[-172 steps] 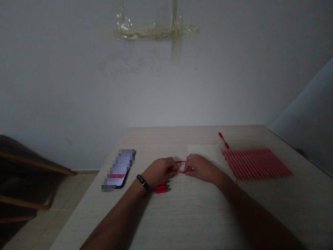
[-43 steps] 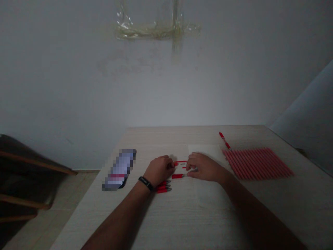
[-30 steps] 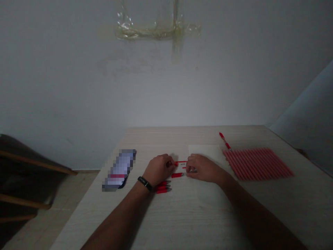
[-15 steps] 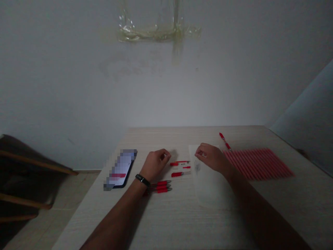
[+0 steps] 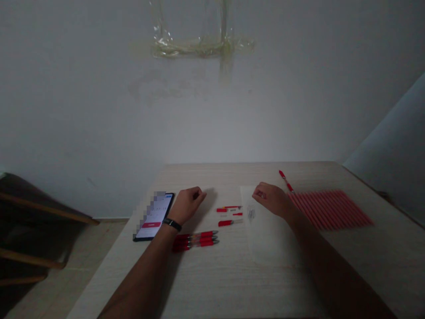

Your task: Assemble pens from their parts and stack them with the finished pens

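Observation:
My left hand (image 5: 189, 204), with a black band on its wrist, is loosely curled above the table between the phone (image 5: 154, 217) and the loose pen parts. Fingers bent in, my right hand (image 5: 270, 198) hovers at the upper part of a white paper sheet (image 5: 268, 241) with a dark scribble (image 5: 251, 213). No object shows in either hand. Between the hands lie a red pen grip (image 5: 222, 210), a thin red refill (image 5: 232, 207), a small spring (image 5: 233, 210), a small red piece (image 5: 237, 214) and a red-and-clear pen barrel (image 5: 226, 223).
Several red pens (image 5: 199, 240) lie in a group near my left forearm. A long row of red pens or sticks (image 5: 330, 210) covers the right side, with a single red pen (image 5: 286, 180) behind it. The pale wooden table (image 5: 212, 283) meets the wall.
My left hand has moved left, away from the pen parts, uncovering more of the grouped pens. My right hand has shifted slightly right, its fingers curled in more.

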### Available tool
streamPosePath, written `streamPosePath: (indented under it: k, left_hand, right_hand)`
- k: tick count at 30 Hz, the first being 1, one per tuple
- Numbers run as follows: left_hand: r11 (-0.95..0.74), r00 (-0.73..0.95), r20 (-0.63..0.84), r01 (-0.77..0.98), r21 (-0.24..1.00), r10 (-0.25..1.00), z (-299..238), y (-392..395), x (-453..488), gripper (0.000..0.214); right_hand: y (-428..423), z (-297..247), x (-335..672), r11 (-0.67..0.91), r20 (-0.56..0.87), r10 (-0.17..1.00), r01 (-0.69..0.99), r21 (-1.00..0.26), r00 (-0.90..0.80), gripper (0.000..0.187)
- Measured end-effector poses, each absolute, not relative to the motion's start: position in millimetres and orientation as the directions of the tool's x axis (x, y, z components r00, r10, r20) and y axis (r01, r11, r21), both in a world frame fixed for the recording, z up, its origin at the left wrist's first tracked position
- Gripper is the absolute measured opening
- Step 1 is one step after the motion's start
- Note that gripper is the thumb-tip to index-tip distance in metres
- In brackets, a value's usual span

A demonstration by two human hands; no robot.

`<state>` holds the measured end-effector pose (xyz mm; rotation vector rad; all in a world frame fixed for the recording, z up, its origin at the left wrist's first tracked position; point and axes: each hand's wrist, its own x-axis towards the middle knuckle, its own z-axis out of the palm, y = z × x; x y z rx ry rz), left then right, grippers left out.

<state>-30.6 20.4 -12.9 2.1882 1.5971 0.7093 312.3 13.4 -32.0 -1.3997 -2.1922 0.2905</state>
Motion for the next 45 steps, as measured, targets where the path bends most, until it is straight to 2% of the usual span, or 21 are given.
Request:
streamPosePath:
  k: [7, 14, 18, 22, 25, 35, 45]
  left_hand:
    - [-0.278, 0.252, 0.128, 0.763, 0.584, 0.959, -9, 15, -23, 0.042]
    - [-0.306, 0.279, 0.140, 0.744, 0.593, 0.950, -6, 12, -18, 0.031]
    - [-0.403, 0.397, 0.140, 0.724, 0.560, 0.907, -5, 7, -11, 0.027]
    - [-0.479, 0.525, 0.079, 0.693, 0.538, 0.848, -4, -1, 1, 0.020]
    - [-0.507, 0.565, 0.054, 0.690, 0.517, 0.823, -6, -6, 7, 0.018]
    - [-0.530, 0.568, 0.051, 0.727, 0.436, 0.822, -19, -7, 9, 0.012]
    - [-0.521, 0.556, 0.028, 0.759, 0.391, 0.831, -18, -9, 14, 0.012]
  right_hand:
    - [12, -32, 313, 0.458, 0.324, 0.882, 0.779, -0.428, -0.341, 0.012]
    - [9, -30, 306, 0.471, 0.318, 0.879, 0.749, -0.466, -0.355, 0.012]
    - [6, -29, 294, 0.472, 0.294, 0.881, 0.736, -0.485, -0.372, 0.011]
    - [0, -29, 281, 0.550, 0.286, 0.835, 0.717, -0.429, -0.470, 0.008]
    - [-5, -31, 274, 0.551, 0.230, 0.834, 0.735, -0.395, -0.502, 0.003]
    - [-12, -32, 266, 0.501, 0.101, 0.855, 0.759, -0.416, -0.509, 0.007]
    - [-16, -27, 263, 0.516, 0.151, 0.848, 0.727, -0.453, -0.508, 0.007]
